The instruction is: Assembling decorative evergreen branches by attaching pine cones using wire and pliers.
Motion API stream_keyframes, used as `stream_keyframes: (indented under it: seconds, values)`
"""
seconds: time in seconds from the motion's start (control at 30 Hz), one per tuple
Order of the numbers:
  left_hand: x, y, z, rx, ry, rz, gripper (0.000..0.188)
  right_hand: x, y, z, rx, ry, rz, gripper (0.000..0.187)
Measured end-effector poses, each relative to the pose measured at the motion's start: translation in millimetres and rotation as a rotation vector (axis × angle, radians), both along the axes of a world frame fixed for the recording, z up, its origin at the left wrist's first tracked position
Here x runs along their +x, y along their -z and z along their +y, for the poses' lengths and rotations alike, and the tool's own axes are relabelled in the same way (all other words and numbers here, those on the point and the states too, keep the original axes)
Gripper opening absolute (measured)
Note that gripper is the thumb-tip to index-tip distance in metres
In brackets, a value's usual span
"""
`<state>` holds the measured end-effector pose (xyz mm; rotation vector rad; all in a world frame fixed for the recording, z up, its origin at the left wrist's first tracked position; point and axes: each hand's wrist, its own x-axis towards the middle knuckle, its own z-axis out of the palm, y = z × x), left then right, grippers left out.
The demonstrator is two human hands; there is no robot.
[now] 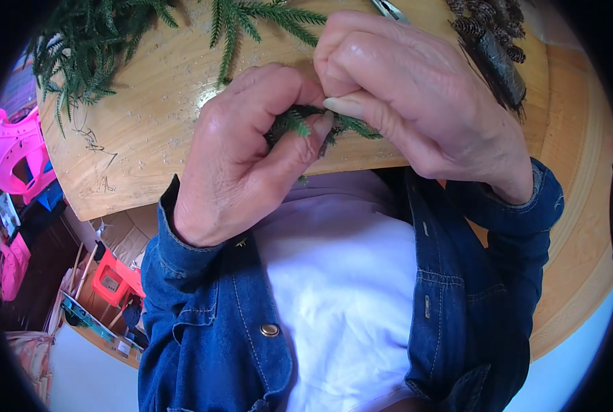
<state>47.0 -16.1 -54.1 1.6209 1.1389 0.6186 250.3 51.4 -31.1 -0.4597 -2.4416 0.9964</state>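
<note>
Right now both hands meet at the near edge of the round wooden table [141,137]. The left hand [241,158] is curled shut, and its thumb and fingers pinch a small green sprig [294,122] with thin needles. The right hand [416,103] is closed on the same sprig from the other side, with its thumb pressed flat on the stem. The sprig sits between the two thumbs, just over the table's near edge and above the person's white shirt [341,275].

To do this step well, I think the left hand should hold tight and stay put, so the sprig does not spin. The right hand should work with small, slow pinches close to the left thumb. Pulling hard could snap the thin stem or strip off needles.

More green branches [93,41] lie at the far left of the table. A pile of dark pine cones [492,34] lies at the far right edge. A metal tool tip [389,9] peeks out at the far edge.
</note>
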Motion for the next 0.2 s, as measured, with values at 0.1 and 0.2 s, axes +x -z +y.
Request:
stream_keyframes:
  seconds: [0.1,0.2]
  values:
    - [1,1,-1,0.066,0.002,0.011,0.01,-1,7,-2,-0.067,0.012,0.084,0.016]
    - [1,2,-2,0.014,-0.014,-0.012,0.016,-4,18,-4,-0.134,0.019,0.173,0.014]
